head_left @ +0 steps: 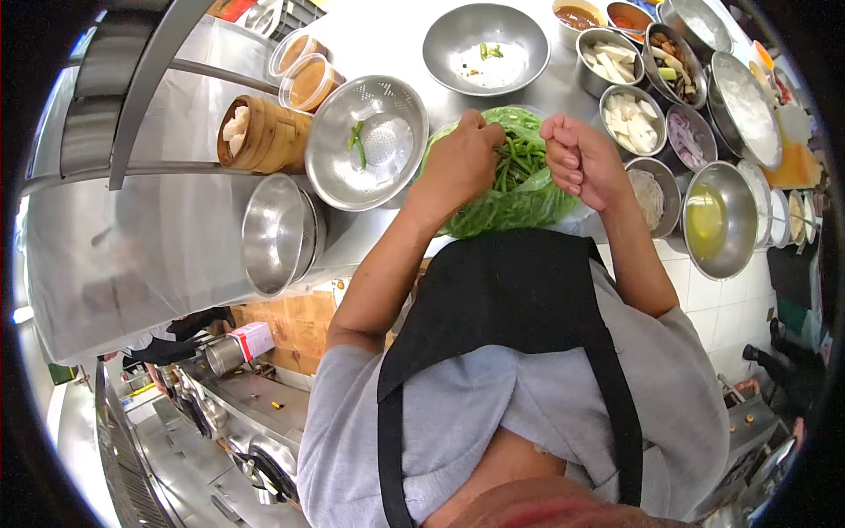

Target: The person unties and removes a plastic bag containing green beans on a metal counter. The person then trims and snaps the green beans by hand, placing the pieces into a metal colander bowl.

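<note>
A green plastic bag [528, 214] full of long green beans [515, 163] lies on the steel worktop in front of my body. My left hand [462, 158] is over the bag's left side, knuckles up, with its fingers bent together at the beans. Over the right side is my right hand [588, 163], its fingers curled in and thumb against the index finger. What either hand pinches is hidden. Left of the bag, a perforated steel colander [400, 106] holds a few green pieces. Beyond the bag, a wide steel bowl [444, 48] contains small green bits.
A bamboo steamer [277, 136], lidded tubs of brown sauce [310, 81] and stacked steel bowls [268, 233] stand left. Several ingredient bowls crowd the right, including white slices [632, 121], sliced onion [691, 141] and yellow liquid [707, 220]. A metal rack frame [150, 88] rises at left.
</note>
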Tool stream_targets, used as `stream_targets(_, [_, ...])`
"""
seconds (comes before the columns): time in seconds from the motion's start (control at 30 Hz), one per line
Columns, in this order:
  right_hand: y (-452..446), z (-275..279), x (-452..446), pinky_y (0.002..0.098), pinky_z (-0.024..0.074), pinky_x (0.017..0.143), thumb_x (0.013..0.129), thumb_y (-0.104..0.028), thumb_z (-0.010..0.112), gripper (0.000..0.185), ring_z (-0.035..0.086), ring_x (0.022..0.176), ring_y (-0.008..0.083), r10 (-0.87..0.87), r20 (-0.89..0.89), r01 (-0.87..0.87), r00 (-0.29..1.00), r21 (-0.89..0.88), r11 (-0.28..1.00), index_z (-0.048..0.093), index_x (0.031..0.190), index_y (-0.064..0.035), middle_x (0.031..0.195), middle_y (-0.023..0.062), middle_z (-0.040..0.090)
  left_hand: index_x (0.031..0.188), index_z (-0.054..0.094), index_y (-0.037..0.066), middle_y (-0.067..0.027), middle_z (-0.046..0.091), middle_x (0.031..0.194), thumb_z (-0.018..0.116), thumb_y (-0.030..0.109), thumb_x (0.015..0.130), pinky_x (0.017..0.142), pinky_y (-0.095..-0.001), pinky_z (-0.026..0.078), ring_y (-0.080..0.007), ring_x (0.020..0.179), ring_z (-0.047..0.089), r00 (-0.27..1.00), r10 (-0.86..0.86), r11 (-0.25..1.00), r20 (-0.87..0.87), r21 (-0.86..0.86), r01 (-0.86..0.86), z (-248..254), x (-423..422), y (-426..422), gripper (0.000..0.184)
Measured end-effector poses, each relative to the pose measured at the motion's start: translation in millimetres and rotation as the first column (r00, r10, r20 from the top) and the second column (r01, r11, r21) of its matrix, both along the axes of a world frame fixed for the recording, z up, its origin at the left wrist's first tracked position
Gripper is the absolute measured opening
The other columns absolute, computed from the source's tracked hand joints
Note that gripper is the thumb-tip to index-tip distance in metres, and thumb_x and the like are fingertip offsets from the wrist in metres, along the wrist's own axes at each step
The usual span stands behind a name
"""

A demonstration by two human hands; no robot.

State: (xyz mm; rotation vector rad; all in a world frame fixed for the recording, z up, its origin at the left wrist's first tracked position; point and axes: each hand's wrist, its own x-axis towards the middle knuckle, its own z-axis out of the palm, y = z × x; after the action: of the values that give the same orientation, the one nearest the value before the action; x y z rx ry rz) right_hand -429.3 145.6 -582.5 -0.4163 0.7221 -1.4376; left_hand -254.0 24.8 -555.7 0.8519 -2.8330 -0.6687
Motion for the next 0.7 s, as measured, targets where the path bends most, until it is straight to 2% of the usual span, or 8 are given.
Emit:
stream_targets(0.07, [0, 4, 2, 0.0220, 0.0263, 0.034, 0.092, -0.019, 0.051, 0.015, 0.036, 0.042, 0.0034, 0.010, -0.087, -0.008, 0.996, 0.029, 1.000, 0.054, 0.094, -0.0045, 0.065, -0.0015, 0.047, 0.100, 0.062, 0.006, -0.0169, 0.058, 0.101, 0.061, 0.010, 0.080, 0.077, -0.0457, 0.048, -0.0376, 0.090, 0.061, 0.999, -0.007, 1.000, 0.039, 0.015, 0.006, 5, 4, 1, 0.021])
stream_targets(0.17, [-5, 5, 9, 0.0224, 0.0337, 0.041, 0.091, -0.018, 0.054, 0.017, 0.042, 0.048, 0.0050, 0.050, -0.472, 0.007, 0.880, 0.119, 0.993, 0.060, 0.098, -0.0030, 0.068, -0.0008, 0.052, 0.100, 0.061, 0.004, -0.0168, 0.061, 0.096, 0.063, 0.012, 0.081, 0.076, -0.0435, 0.048, -0.0372, 0.090, 0.061, 0.993, -0.006, 0.997, 0.115, 0.073, -0.003, 28, 11, 4, 0.021])
stream_targets(0.27, [-13, -21, 21, 0.0251, 0.0437, 0.056, 0.092, -0.018, 0.054, 0.022, 0.054, 0.062, 0.0097, -0.282, -0.785, 0.098, 0.552, -0.274, 0.957, 0.064, 0.105, -0.0026, 0.072, 0.0019, 0.060, 0.102, 0.061, 0.002, -0.0159, 0.063, 0.091, 0.065, 0.013, 0.081, 0.075, -0.0397, 0.048, -0.0343, 0.087, 0.062, 1.000, -0.023, 0.991, 0.019, 0.130, 0.020, 41, 30, 1, 0.024])
stream_targets(0.37, [-5, -5, 27, 0.0288, 0.0469, 0.073, 0.092, -0.019, 0.053, 0.027, 0.060, 0.077, 0.0147, -0.202, -0.847, 0.049, 0.492, -0.205, 0.978, 0.063, 0.112, -0.0037, 0.080, 0.0052, 0.065, 0.103, 0.063, 0.001, -0.0145, 0.064, 0.090, 0.067, 0.014, 0.082, 0.074, -0.0356, 0.049, -0.0289, 0.081, 0.062, 0.997, -0.014, 0.986, -0.080, 0.164, 0.027, 49, 48, -1, 0.025])
stream_targets(0.47, [-1, 11, 27, 0.0318, 0.0484, 0.074, 0.091, -0.018, 0.053, 0.026, 0.063, 0.079, 0.0201, -0.001, -0.907, -0.031, 0.421, -0.015, 0.999, 0.064, 0.112, -0.0059, 0.083, 0.0106, 0.067, 0.103, 0.064, 0.000, -0.0124, 0.065, 0.090, 0.067, 0.014, 0.084, 0.072, -0.0315, 0.048, -0.0220, 0.079, 0.061, 0.997, 0.044, 0.982, -0.058, 0.187, -0.032, 59, 61, 0, 0.024])
stream_targets(0.57, [-3, 14, 30, 0.0372, 0.0495, 0.073, 0.089, -0.018, 0.054, 0.025, 0.065, 0.080, 0.0289, -0.143, -0.945, -0.118, 0.293, -0.185, 0.976, 0.065, 0.108, -0.0060, 0.087, 0.0147, 0.067, 0.101, 0.065, 0.000, -0.0098, 0.065, 0.091, 0.067, 0.014, 0.086, 0.072, -0.0283, 0.047, -0.0162, 0.080, 0.060, 0.993, 0.064, 0.962, -0.099, 0.271, -0.035, 56, 69, 0, 0.021])
stream_targets(0.67, [-2, 13, 30, 0.0426, 0.0492, 0.072, 0.086, -0.019, 0.054, 0.024, 0.063, 0.083, 0.0350, -0.118, -0.987, -0.198, 0.108, -0.138, 0.970, 0.066, 0.102, -0.0047, 0.089, 0.0169, 0.066, 0.101, 0.065, 0.001, -0.0076, 0.065, 0.091, 0.067, 0.013, 0.086, 0.072, -0.0264, 0.046, -0.0127, 0.081, 0.058, 0.987, 0.090, 0.936, -0.133, 0.350, -0.038, 51, 73, 1, 0.019])
stream_targets(0.7, [-2, 13, 31, 0.0433, 0.0491, 0.072, 0.085, -0.020, 0.054, 0.024, 0.063, 0.082, 0.0354, -0.092, -0.990, -0.218, 0.107, -0.114, 0.969, 0.066, 0.100, -0.0044, 0.089, 0.0169, 0.066, 0.101, 0.065, 0.001, -0.0072, 0.065, 0.091, 0.067, 0.013, 0.086, 0.072, -0.0260, 0.046, -0.0121, 0.082, 0.058, 0.985, 0.104, 0.931, -0.141, 0.361, -0.046, 49, 74, 3, 0.019])
